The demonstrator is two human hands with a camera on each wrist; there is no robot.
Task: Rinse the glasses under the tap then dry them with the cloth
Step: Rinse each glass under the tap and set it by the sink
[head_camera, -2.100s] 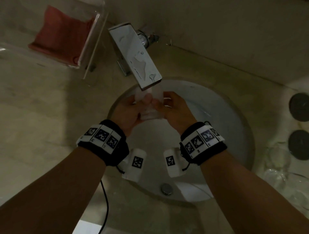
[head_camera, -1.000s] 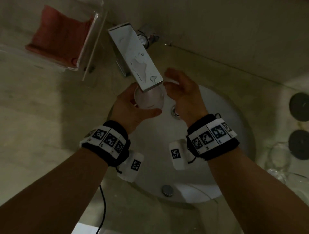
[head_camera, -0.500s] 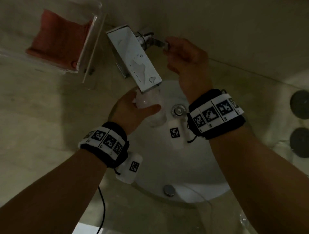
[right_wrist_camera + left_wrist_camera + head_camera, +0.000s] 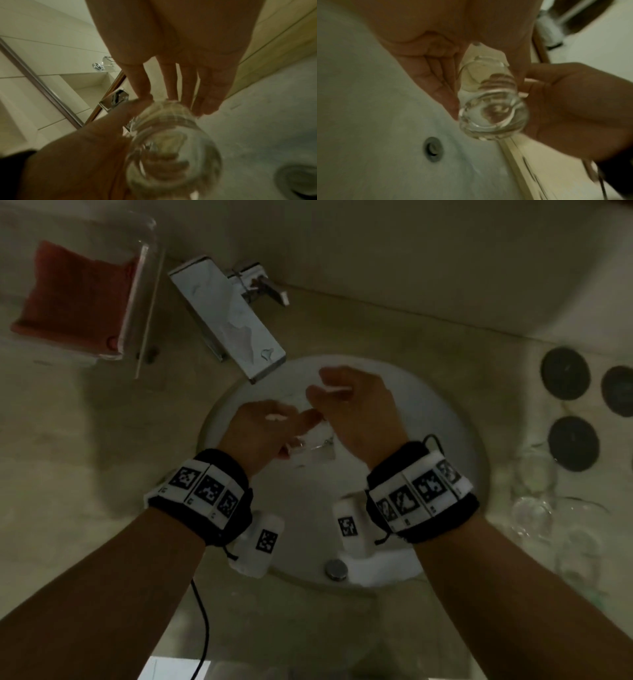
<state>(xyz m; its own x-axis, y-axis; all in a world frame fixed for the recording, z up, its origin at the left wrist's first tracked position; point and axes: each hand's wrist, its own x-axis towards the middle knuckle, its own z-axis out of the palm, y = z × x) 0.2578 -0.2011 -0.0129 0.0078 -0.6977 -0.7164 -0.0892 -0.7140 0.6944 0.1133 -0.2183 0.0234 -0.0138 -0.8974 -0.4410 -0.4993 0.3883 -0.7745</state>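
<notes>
1. Over the white basin [image 4: 445,440] at the centre of the head view, the person's left hand [image 4: 260,429] grips a clear glass [image 4: 310,445], fingers [image 4: 433,75] curled round its side and the thumb on the opposite wall.
2. The right hand [image 4: 359,412] sits just beside it, its fingers [image 4: 188,83] straight and released, the tips touching the glass's far end; they grasp nothing.
3. From the left wrist the glass [image 4: 491,108] shows its thick base toward the lens; the frames are blurred, and whether water is inside it cannot be told.
4. The chrome tap [image 4: 233,313] juts from the upper left toward the basin, its spout end just above and left of the hands; no stream shows under it.
5. A red cloth [image 4: 72,299] lies folded in a clear tray [image 4: 137,302] at the upper left of the frame, well apart from the hands.
6. More clear glasses [image 4: 534,494] stand on the counter [image 4: 68,474] at the right edge, below three dark round discs [image 4: 565,373].
7. Both wrists wear black bands with printed markers.
</notes>
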